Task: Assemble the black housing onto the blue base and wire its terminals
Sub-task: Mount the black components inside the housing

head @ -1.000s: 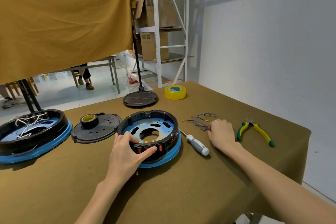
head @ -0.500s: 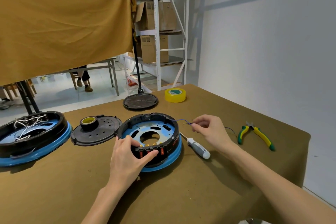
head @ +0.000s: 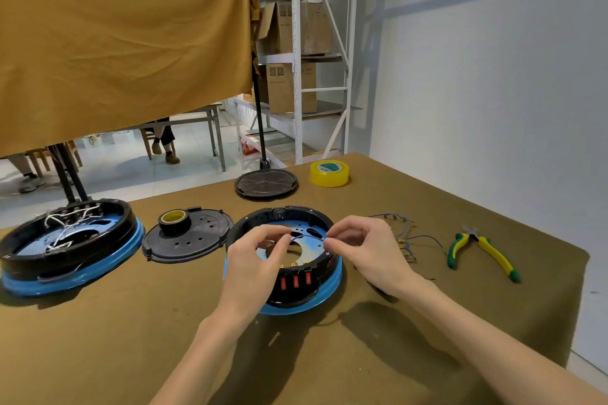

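The black housing (head: 289, 214) sits on the blue base (head: 325, 293) in the middle of the table, its red switches facing me. Above its open centre I stretch a short blue wire (head: 307, 236) between both hands. My left hand (head: 255, 260) pinches the wire's left end and my right hand (head: 362, 246) pinches its right end. More blue wires with metal terminals (head: 403, 240) lie on the cloth just right of my right hand.
A second wired housing on a blue base (head: 65, 246) stands at the left. A black lid (head: 187, 237) carries a tape roll (head: 174, 220). Green-yellow pliers (head: 482, 251) lie far right; yellow tape (head: 329, 173) and a black stand base (head: 266, 183) sit behind.
My right hand picked a blue wire from the pile and carried it left over the housing. My left hand lifted off the housing's front and took the wire's other end.
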Demonstrator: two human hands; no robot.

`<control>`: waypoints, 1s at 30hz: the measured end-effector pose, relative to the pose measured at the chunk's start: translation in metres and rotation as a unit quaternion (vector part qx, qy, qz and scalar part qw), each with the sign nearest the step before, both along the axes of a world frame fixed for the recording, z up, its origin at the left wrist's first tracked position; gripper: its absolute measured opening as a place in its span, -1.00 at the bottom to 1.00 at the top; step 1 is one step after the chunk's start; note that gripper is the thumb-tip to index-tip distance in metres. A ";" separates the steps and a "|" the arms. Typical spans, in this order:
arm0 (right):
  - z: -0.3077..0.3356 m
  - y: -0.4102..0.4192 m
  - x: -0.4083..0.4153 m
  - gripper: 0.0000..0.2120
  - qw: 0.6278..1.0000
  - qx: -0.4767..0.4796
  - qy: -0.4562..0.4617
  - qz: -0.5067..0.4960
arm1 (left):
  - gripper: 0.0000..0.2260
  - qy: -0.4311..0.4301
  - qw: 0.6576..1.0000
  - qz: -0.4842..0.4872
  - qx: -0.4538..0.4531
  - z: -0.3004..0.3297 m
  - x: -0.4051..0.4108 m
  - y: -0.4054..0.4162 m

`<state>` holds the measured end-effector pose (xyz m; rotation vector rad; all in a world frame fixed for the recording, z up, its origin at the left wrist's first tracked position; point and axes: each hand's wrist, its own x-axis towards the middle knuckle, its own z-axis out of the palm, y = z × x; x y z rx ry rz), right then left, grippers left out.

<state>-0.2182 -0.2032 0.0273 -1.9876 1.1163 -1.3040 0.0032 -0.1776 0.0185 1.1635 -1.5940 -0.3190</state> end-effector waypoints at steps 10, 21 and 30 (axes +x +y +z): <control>0.004 -0.006 0.001 -0.71 0.988 0.013 0.148 -0.029 | -0.79 0.048 0.997 -0.047 0.027 -0.001 0.008 -0.009; 0.009 -0.003 0.035 -0.88 0.996 0.054 0.049 0.041 | -0.81 -0.008 0.999 -0.020 0.025 -0.005 0.033 -0.021; 0.015 0.000 0.040 -0.84 0.960 0.236 -0.145 0.045 | -0.60 -0.188 0.964 0.047 0.182 -0.023 0.046 -0.025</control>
